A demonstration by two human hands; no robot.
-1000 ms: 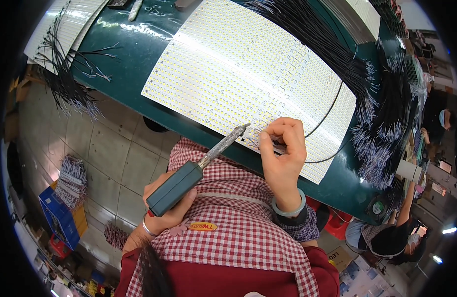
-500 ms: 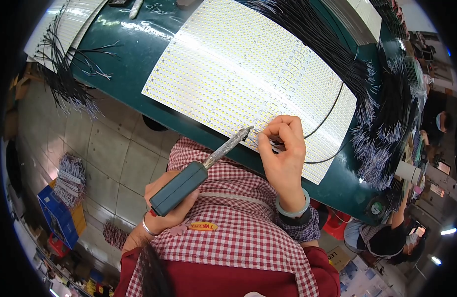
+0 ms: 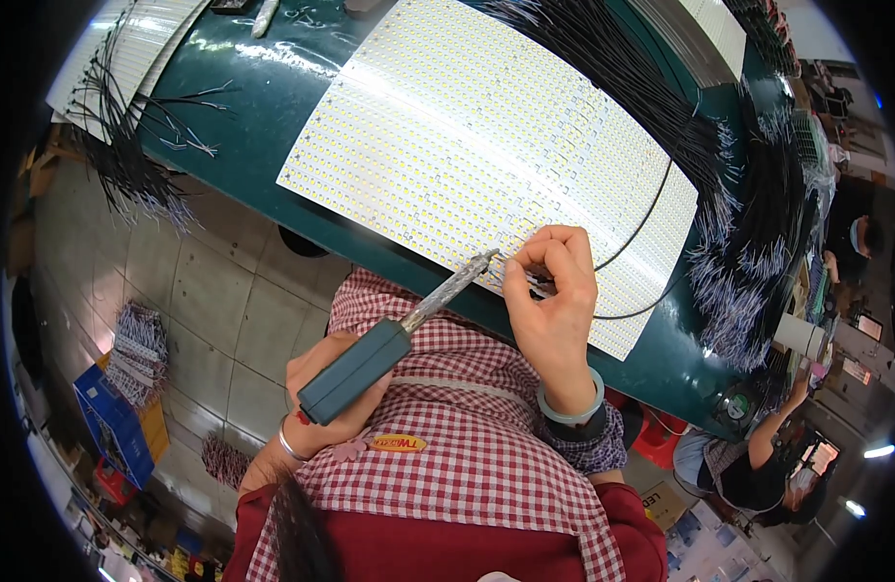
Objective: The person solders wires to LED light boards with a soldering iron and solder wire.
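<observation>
Beside the green table [image 3: 253, 126], I'm watching the left hand [image 3: 352, 415] gripping a soldering iron [image 3: 355, 371] by its dark handle, while the right hand [image 3: 556, 291] is pinching a black cable [image 3: 651, 218] near its end. The iron's tip is pointing just beside those fingertips, over the near edge of the white LED panel [image 3: 418, 165], which is lying on the table. On the floor, a blue-and-yellow carton [image 3: 108, 422] is standing with a wire bundle [image 3: 139, 344]; whether it's sitting inside, I can't tell.
</observation>
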